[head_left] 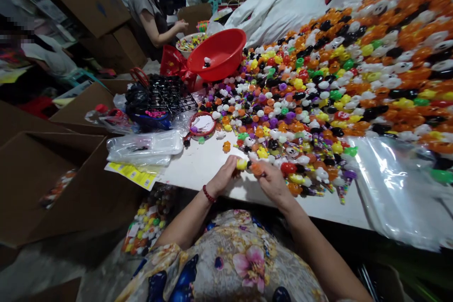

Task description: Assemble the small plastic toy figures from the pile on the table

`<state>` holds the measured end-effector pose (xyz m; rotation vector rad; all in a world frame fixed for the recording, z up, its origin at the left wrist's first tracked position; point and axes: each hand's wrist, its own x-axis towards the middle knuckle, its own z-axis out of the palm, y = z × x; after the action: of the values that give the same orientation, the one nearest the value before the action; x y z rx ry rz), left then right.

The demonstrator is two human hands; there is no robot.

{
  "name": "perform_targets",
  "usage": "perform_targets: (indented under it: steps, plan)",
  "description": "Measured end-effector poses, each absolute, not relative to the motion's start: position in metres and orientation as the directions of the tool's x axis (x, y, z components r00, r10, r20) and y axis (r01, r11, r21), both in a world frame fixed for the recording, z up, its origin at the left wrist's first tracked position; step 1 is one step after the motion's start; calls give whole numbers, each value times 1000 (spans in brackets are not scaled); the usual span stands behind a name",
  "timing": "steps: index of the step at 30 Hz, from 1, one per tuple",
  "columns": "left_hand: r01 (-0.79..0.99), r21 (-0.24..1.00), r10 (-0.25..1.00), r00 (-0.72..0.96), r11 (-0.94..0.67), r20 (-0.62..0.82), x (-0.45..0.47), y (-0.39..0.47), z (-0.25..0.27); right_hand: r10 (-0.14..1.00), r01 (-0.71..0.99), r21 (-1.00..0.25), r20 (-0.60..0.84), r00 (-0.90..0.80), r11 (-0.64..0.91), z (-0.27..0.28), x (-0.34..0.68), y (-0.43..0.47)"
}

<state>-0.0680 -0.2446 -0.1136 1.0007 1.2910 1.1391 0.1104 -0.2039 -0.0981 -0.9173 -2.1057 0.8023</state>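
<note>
My left hand [223, 178], with a dark red bead bracelet on its wrist, is closed on a small yellow plastic piece [242, 164]. Close beside it, my right hand [273, 185] grips an orange plastic piece [256, 168]. A dark bit shows between the two pieces; whether they are joined I cannot tell. Both hands are just above the front edge of the white table [198, 163]. A large heap of small plastic figures [283, 104] in orange, white, black, yellow, green and purple spreads right behind them. A loose orange figure [226, 146] lies nearby.
A tilted red basin [221, 54] stands behind the heap. Clear plastic bags lie left [145, 146] and right [392, 184]. A small red-rimmed round container [202, 124] and black mesh basket [166, 92] sit left. Open cardboard box [81, 198] beside table. A person [152, 14] stands behind.
</note>
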Motion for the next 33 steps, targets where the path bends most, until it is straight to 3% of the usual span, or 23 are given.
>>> perform_targets:
  steps: [3, 5, 8, 10, 13, 15, 17, 20, 26, 33]
  plan:
    - [195, 961, 909, -405, 193, -100, -80, -219, -119, 829, 545, -627, 462, -314, 556, -81, 130, -175]
    - [336, 912, 841, -541, 235, -18, -90, -201, -123, 816, 689, -520, 548, -183, 504, -71, 141, -159]
    - [447, 865, 849, -525, 226, 50, -98, -183, -128, 797, 735, -467, 581, -165, 492, -71, 143, -154]
    - [451, 863, 881, -473, 227, 15, -99, -179, -131, 831, 636, -563, 498, -247, 527, -79, 132, -164]
    - [252, 914, 872, -456, 317, -177, -97, -184, -131, 900, 473, -783, 250, -356, 405, -94, 107, -188]
    - [42, 930, 856, -408, 365, -317, -94, -193, -128, 911, 419, -858, 125, -392, 298, -103, 93, -202]
    - [-210, 905, 860, -292, 369, -418, -92, -204, -123, 903, 388, -877, 110, -415, 285, -111, 83, -210]
    - [-511, 795, 881, -138, 328, -452, -89, -219, -115, 874, 382, -841, 196, -445, 383, -123, 79, -212]
    - [-631, 743, 907, -145, 223, -396, -80, -232, -107, 793, 432, -710, 298, -532, 556, -129, 83, -211]
    - [-546, 801, 941, -66, 244, -332, -75, -237, -103, 755, 457, -634, 337, -562, 624, -117, 91, -216]
